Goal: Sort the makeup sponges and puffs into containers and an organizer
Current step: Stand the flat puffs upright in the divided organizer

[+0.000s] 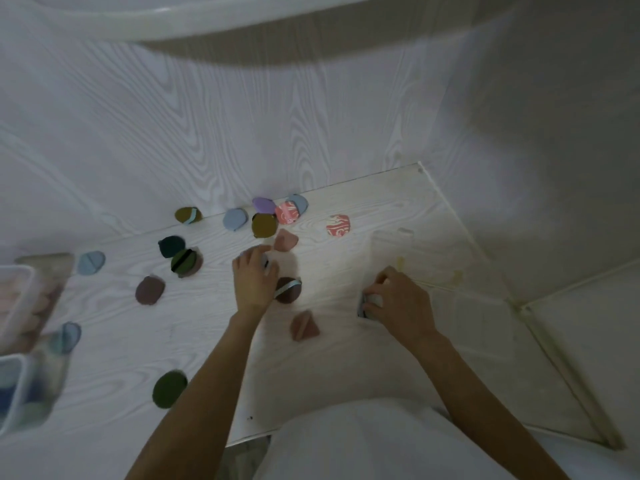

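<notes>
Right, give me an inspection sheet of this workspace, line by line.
Surface: white wood-grain table, lit unevenly.
Job's things: loose puffs scattered, including a purple puff, two red patterned puffs, a green puff; clear containers at the left edge hold sorted pieces; a clear organizer stands near the right hand.
Clutter: nothing seen.
Grips: left hand curled on a small pale piece; right hand holds a blue-grey puff on the table.
Cables: nothing seen.
Surroundings: white wood-grain wall behind; image blurred.
</notes>
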`<act>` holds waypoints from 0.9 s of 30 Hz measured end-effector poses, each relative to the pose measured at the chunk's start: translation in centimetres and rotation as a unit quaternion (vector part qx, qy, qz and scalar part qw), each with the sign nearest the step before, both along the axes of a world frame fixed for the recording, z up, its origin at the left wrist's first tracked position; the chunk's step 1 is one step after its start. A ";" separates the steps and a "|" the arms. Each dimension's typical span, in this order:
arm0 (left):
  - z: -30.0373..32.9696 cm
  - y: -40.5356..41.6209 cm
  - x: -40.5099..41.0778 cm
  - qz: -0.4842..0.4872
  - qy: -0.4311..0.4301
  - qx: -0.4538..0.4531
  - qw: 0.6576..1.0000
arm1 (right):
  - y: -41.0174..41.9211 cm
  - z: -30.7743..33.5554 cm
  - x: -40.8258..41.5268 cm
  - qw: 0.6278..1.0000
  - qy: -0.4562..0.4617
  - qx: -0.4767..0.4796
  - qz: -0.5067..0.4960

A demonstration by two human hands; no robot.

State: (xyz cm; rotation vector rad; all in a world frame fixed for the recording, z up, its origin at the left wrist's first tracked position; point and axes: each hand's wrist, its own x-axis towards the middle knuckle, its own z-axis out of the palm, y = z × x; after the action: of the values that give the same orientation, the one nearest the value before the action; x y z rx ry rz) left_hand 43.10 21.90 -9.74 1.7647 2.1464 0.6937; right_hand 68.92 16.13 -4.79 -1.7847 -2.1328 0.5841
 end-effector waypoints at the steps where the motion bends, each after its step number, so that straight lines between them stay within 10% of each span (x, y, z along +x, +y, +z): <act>1: -0.5 0.7 -0.9 0.012 0.030 -0.041 0.999 | -0.1 0.4 -0.1 1.000 -0.012 0.015 -0.008; 21: -0.5 2.1 -1.7 0.065 -0.079 -0.162 0.981 | -0.2 -2.1 0.9 0.998 0.047 0.027 -0.035; 27: 4.7 -1.3 2.7 -0.005 -0.224 -0.071 0.972 | -0.2 -2.0 0.7 0.997 0.056 0.012 -0.050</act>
State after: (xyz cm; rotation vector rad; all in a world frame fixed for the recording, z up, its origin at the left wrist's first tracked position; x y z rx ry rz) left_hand 45.77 20.65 -5.04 1.3842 1.8303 0.8207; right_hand 69.67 15.92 -6.75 -1.7897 -1.9564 0.6152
